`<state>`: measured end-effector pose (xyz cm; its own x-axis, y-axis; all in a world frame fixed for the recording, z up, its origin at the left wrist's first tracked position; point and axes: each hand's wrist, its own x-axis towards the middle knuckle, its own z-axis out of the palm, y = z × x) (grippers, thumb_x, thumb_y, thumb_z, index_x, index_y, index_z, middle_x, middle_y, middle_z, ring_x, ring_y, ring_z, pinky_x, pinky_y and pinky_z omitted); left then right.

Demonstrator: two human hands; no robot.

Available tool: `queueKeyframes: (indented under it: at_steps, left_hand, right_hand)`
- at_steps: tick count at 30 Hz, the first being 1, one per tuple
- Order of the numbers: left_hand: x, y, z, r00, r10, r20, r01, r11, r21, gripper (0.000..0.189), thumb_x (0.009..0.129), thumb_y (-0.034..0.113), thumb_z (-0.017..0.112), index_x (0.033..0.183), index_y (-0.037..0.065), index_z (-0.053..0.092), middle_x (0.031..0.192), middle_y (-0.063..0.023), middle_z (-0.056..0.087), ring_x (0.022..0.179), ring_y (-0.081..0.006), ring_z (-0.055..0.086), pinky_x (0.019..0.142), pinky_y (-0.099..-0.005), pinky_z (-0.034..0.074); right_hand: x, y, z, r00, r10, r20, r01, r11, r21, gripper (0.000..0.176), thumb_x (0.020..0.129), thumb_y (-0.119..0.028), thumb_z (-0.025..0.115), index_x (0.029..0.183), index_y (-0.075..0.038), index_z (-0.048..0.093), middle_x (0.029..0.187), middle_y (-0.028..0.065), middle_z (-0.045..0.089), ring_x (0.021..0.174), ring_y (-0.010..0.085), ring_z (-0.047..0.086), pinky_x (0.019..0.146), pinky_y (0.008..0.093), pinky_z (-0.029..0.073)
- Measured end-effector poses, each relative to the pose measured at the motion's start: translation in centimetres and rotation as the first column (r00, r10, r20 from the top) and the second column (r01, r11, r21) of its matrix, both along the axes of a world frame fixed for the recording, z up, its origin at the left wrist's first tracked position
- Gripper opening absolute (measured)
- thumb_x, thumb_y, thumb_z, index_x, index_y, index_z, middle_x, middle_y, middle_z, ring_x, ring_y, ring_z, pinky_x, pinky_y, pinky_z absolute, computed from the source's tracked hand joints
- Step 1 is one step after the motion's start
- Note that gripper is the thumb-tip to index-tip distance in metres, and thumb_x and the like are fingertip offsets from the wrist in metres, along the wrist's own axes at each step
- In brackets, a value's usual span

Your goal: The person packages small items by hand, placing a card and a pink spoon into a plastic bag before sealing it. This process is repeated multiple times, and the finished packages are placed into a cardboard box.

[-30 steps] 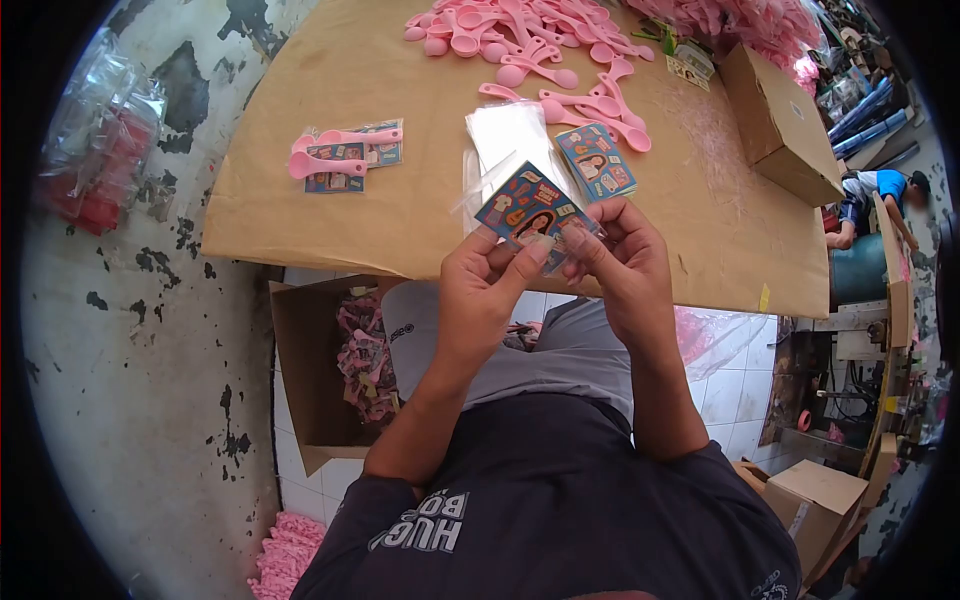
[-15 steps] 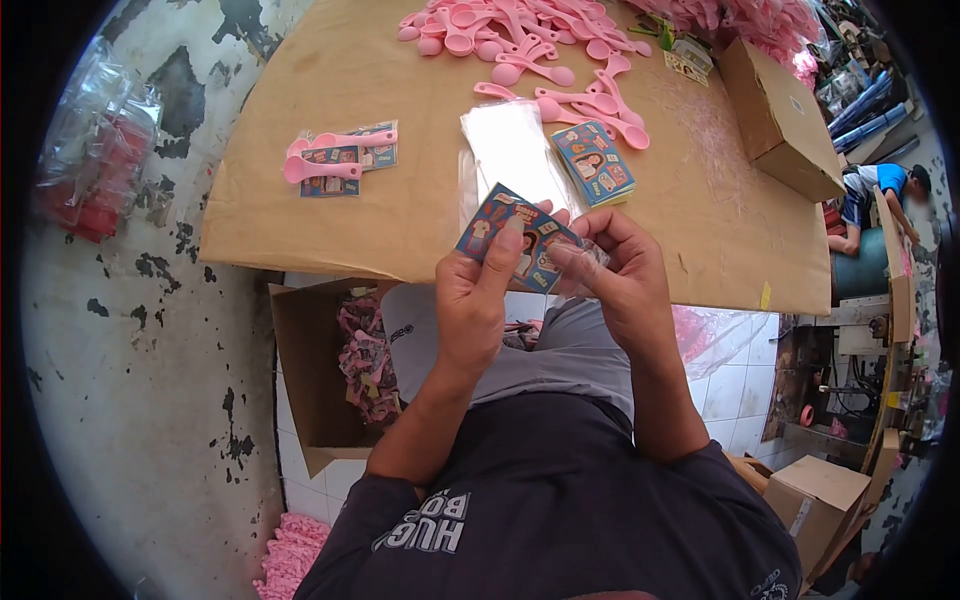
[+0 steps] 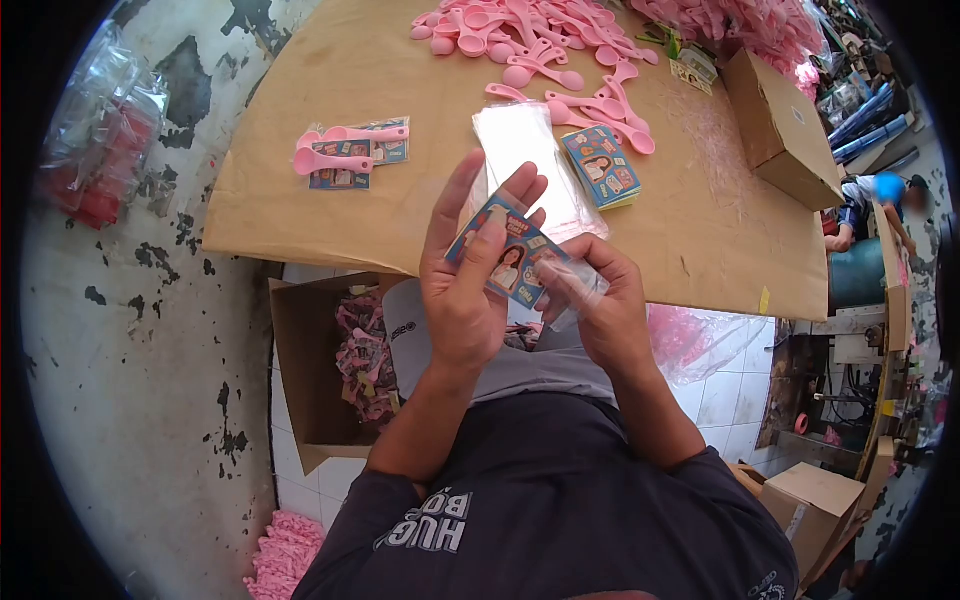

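A blue printed card (image 3: 511,262) sits tilted in a clear plastic bag (image 3: 583,287), between my two hands over the table's front edge. My left hand (image 3: 466,290) supports the card, its thumb pressed on the front and its fingers stretched out behind. My right hand (image 3: 615,310) is closed, pinching the card's right end and the crumpled bag. Just beyond lie a stack of clear bags (image 3: 522,150) and a stack of matching cards (image 3: 603,168). To the left, pink measuring spoons (image 3: 333,160) rest on more cards.
A pile of pink spoons (image 3: 500,30) covers the back of the cardboard-topped table (image 3: 270,225). A carton (image 3: 780,125) stands at its right edge. Below left, an open box (image 3: 310,370) holds packed pink items. Another person (image 3: 850,215) sits at the far right.
My left fingers have spread and straightened behind the card. My right hand has shifted slightly down with the bag, which now covers more of the card's right end.
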<state>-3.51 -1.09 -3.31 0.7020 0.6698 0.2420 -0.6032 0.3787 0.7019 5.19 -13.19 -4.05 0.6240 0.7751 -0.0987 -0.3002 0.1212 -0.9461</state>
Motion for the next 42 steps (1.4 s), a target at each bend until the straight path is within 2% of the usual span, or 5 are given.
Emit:
queueKeyframes:
  at_steps: [17,20,23,27,42]
  left_hand:
    - [-0.5,-0.5,0.2,0.985,-0.116,0.132,0.142,0.966,-0.217,0.04,0.108,0.015,0.052,0.145,0.0,0.044,0.096,-0.0092,0.063,0.087,-0.017,0.065,0.084,-0.0362,0.057]
    - [-0.3,0.4,0.6,0.996,-0.073,0.054,0.085,0.963,-0.257,0.037,0.108,0.018,0.054,0.14,0.001,0.048,0.092,-0.0058,0.06,0.084,-0.0146,0.063,0.084,-0.0349,0.056]
    - [-0.4,2.4,-0.3,1.0,-0.024,0.001,0.023,0.955,-0.296,0.039,0.108,0.025,0.058,0.138,0.003,0.049,0.089,-0.0021,0.058,0.079,-0.0115,0.059,0.084,-0.0327,0.055]
    - [-1.6,6.6,-2.1,0.996,0.069,0.053,-0.04,0.9,-0.433,0.035,0.107,0.027,0.06,0.134,0.006,0.054,0.088,-0.0011,0.058,0.078,-0.0104,0.058,0.085,-0.0309,0.054]
    - [-3.1,5.9,-1.9,0.992,0.097,-0.082,-0.12,0.933,-0.339,0.035,0.107,0.031,0.059,0.133,0.007,0.055,0.091,-0.0012,0.059,0.082,-0.0114,0.058,0.088,-0.0328,0.052]
  right_hand:
    - [-2.7,1.5,0.4,0.926,-0.279,0.255,0.221,0.947,0.236,0.024,0.089,-0.003,0.081,0.099,-0.007,0.059,0.09,-0.0016,0.055,0.071,0.002,0.051,0.056,0.021,0.037]
    - [-1.4,0.1,2.0,0.527,-0.146,0.837,0.22,0.975,0.031,0.044,0.08,-0.002,0.084,0.12,-0.009,0.067,0.09,0.0048,0.056,0.071,0.0138,0.058,0.059,0.0295,0.046]
    - [0.4,-0.7,2.9,0.304,-0.086,0.949,-0.011,0.996,0.094,0.028,0.081,-0.003,0.083,0.106,-0.008,0.072,0.086,0.0056,0.059,0.071,0.0165,0.061,0.061,0.032,0.049]
    - [5.0,-1.8,5.7,0.433,-0.043,0.901,0.097,0.995,0.001,0.015,0.086,-0.001,0.076,0.1,-0.005,0.074,0.084,0.0056,0.066,0.066,0.0154,0.062,0.06,0.0311,0.051]
    - [27.0,10.0,0.3,0.052,0.347,0.936,0.457,0.825,-0.332,0.024,0.093,-0.028,0.066,0.109,-0.01,0.068,0.1,0.0142,0.072,0.097,0.0334,0.069,0.081,0.0477,0.055]
